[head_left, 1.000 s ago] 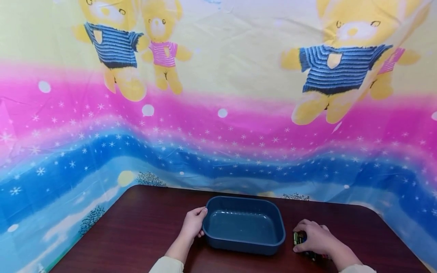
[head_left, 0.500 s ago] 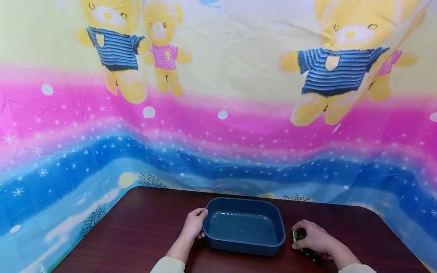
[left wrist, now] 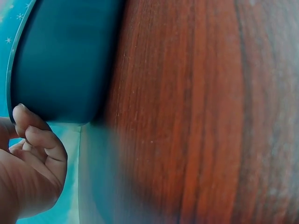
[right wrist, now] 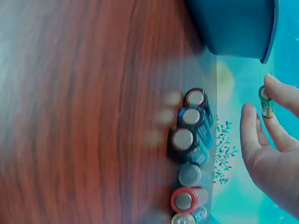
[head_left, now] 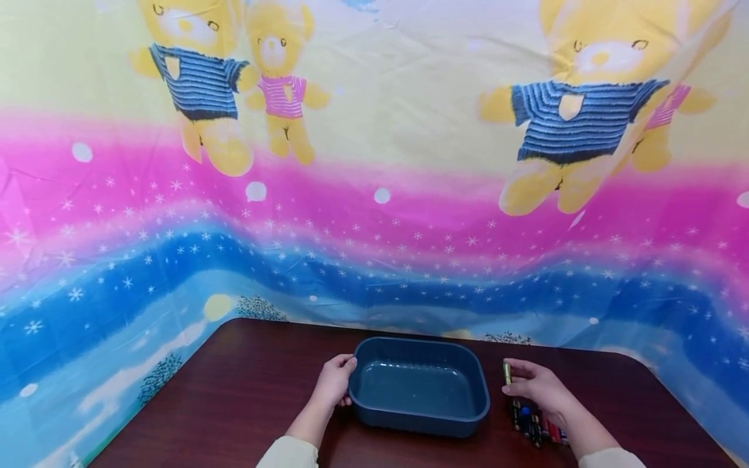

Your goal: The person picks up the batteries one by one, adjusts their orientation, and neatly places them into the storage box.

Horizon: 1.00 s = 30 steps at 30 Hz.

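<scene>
A dark blue-grey rectangular bin (head_left: 418, 427) stands on the table, nothing inside it. My left hand (head_left: 333, 382) grips its left wall, the thumb at the rim; in the left wrist view curled fingers (left wrist: 39, 136) lie against the outside. To the right of the bin, my right hand (head_left: 541, 389) pinches a small green and gold battery (head_left: 507, 373) between thumb and fingers, raised above the table. The right wrist view shows this battery (right wrist: 266, 103) held end-on at the fingertips. Below that hand several loose batteries (head_left: 531, 426) lie in a row, partly covered by it.
A dark red-brown wooden table (head_left: 246, 390) bears everything. Behind it hangs a printed cloth (head_left: 374, 260) with teddy bears and snowflakes, close along the table's back edge. The batteries in the row (right wrist: 189, 140) have black, blue and red casings.
My right hand has lifted the green and gold battery up and away from the row, uncovering more of the other batteries. My left hand and the bin have stayed in place.
</scene>
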Motion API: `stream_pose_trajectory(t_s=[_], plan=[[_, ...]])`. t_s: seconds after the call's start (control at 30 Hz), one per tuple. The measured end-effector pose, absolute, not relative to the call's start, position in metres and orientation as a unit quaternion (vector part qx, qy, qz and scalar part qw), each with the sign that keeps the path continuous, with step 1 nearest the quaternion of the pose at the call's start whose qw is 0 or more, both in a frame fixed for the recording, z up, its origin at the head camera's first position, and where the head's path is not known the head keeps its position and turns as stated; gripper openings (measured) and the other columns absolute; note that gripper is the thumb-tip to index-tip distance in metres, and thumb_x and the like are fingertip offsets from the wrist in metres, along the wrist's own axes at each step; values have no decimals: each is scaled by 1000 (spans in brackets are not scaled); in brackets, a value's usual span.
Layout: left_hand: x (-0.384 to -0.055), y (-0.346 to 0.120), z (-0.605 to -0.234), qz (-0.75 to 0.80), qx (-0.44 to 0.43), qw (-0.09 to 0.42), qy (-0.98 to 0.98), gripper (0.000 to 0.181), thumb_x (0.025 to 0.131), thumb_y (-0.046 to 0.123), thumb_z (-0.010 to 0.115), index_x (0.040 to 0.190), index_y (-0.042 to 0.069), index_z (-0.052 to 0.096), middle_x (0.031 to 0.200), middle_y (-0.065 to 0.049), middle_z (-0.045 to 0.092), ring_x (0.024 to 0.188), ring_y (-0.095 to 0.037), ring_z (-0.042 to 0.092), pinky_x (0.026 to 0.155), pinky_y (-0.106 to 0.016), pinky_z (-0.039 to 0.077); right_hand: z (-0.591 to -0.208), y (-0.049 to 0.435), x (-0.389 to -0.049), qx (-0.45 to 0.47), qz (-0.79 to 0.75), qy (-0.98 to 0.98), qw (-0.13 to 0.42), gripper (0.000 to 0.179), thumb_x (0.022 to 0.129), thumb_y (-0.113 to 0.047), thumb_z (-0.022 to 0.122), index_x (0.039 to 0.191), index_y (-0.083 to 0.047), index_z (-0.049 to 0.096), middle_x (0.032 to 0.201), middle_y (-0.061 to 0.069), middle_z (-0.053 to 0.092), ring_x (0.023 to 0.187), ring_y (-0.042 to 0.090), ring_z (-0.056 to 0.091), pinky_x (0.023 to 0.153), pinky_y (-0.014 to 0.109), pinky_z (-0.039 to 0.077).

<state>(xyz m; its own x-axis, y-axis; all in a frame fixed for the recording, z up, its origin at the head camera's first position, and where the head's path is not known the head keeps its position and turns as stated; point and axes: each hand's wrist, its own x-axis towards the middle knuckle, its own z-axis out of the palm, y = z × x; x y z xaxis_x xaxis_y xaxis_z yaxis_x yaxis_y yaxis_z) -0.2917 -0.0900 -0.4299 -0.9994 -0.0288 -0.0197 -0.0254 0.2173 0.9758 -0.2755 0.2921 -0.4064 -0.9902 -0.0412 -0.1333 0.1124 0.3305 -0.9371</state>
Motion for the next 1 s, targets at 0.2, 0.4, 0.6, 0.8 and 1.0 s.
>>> stream_pose_trajectory(t_s=[0.2,0.4,0.6,0.8,1.0], plan=[[-290,-90,-426,-610,2,9,-793,36,98,20,46,124,-4,50,74,-13,55,37,-12,45,38,-24,42,-407,292,-278,17,-640,764,75,74,81,8,63,141,10,20,138,37,23,116,35,47,90,44,45],[-289,-89,-427,-610,7,15,-792,36,98,19,47,126,-3,50,82,-15,57,37,-13,44,38,-23,42,-405,289,-281,8,-671,738,78,77,80,10,62,142,9,16,137,37,25,108,26,53,90,42,46],[-289,-88,-428,-617,15,17,-786,37,97,18,47,128,-2,49,90,-17,58,37,-12,44,38,-23,41,-398,281,-283,-9,-676,733,76,78,80,10,63,142,9,15,133,36,29,100,20,56,88,40,47],[-289,-90,-429,-628,16,11,-778,40,98,20,46,130,-3,48,86,-16,60,36,-12,44,38,-22,40,-391,273,-285,-4,-680,729,70,78,78,11,64,141,10,17,131,34,31,93,16,58,85,35,48],[-290,-90,-431,-648,22,7,-761,41,98,20,46,131,-4,48,58,-9,51,34,-10,43,37,-19,38,-384,268,-289,-10,-677,732,75,78,79,10,63,141,10,16,135,38,23,94,16,57,89,39,46]])
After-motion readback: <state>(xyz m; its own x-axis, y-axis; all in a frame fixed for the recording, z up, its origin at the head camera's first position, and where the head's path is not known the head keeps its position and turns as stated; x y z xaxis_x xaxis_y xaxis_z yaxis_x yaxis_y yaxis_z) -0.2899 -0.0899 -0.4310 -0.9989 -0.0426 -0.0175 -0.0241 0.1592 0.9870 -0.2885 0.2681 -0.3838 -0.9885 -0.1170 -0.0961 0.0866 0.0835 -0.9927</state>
